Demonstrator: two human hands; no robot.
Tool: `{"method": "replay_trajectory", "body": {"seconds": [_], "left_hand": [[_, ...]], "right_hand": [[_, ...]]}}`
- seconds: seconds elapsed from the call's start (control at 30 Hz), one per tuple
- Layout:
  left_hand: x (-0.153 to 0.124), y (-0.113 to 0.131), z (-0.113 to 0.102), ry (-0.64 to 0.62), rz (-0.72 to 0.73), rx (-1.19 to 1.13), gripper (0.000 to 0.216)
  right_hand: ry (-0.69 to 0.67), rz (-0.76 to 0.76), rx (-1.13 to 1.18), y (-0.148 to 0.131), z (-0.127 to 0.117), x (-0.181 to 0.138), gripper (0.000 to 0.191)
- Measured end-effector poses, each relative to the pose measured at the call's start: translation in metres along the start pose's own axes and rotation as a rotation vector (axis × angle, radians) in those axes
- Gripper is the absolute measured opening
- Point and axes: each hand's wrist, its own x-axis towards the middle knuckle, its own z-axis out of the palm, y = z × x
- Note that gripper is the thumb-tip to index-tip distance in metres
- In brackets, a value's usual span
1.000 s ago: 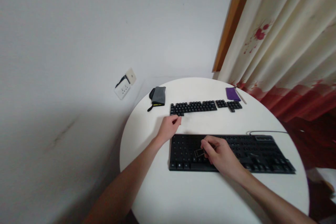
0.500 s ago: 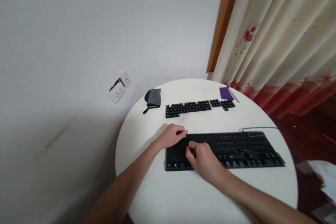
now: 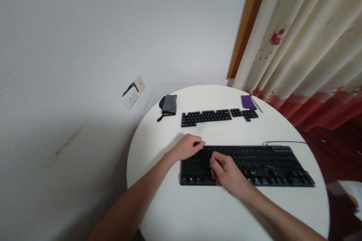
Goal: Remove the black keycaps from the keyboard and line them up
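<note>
A black computer keyboard (image 3: 268, 169) lies across the white round table, many of its left-side keys off and the keycaps along its front row in place. At its back left corner my left hand (image 3: 190, 146) rests with fingers curled, the tips against the rear edge. My right hand (image 3: 226, 171) is closed over the left-middle part of the keyboard, its fingers pressed together. What it holds, if anything, is hidden. Behind the keyboard, loose black keycaps (image 3: 207, 116) stand in rows, with smaller groups (image 3: 249, 113) to their right.
A grey cloth pouch (image 3: 169, 104) sits at the table's back left. At the back right are a purple cloth (image 3: 248, 102) and a slim pale stick (image 3: 257, 104). The keyboard's cable (image 3: 288, 142) runs off to the right. Wall and curtain (image 3: 283, 64) border the table (image 3: 181, 211).
My right hand has shifted a little to the right over the keyboard and turned slightly, still closed. My left hand keeps its place at the corner. The whole view has moved slightly.
</note>
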Motion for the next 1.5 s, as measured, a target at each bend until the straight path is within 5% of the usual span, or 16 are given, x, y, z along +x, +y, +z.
{"method": "replay_trajectory", "body": {"seconds": [0.17, 0.3, 0.63, 1.13, 1.3, 1.5], "left_hand": [[0.000, 0.004, 0.001, 0.026, -0.028, -0.022, 0.037], [-0.002, 0.015, -0.001, 0.097, -0.019, -0.296, 0.031], [-0.012, 0.033, 0.013, -0.143, -0.147, -0.842, 0.029], [-0.011, 0.037, 0.030, 0.010, -0.069, -0.761, 0.018], [-0.010, 0.037, 0.027, 0.155, 0.005, -0.537, 0.013], [-0.008, 0.031, 0.019, 0.222, -0.045, -0.646, 0.016]], "right_hand": [[0.098, 0.032, 0.233, 0.003, -0.003, 0.001, 0.038], [0.274, -0.095, 0.280, -0.009, -0.019, 0.000, 0.040], [0.298, -0.269, 0.147, -0.007, -0.027, -0.006, 0.031], [0.394, -0.169, 0.235, -0.003, -0.019, 0.001, 0.033], [0.397, -0.142, 0.223, -0.005, -0.021, 0.003, 0.035], [0.472, -0.355, -0.066, -0.008, -0.035, 0.004, 0.030]]}}
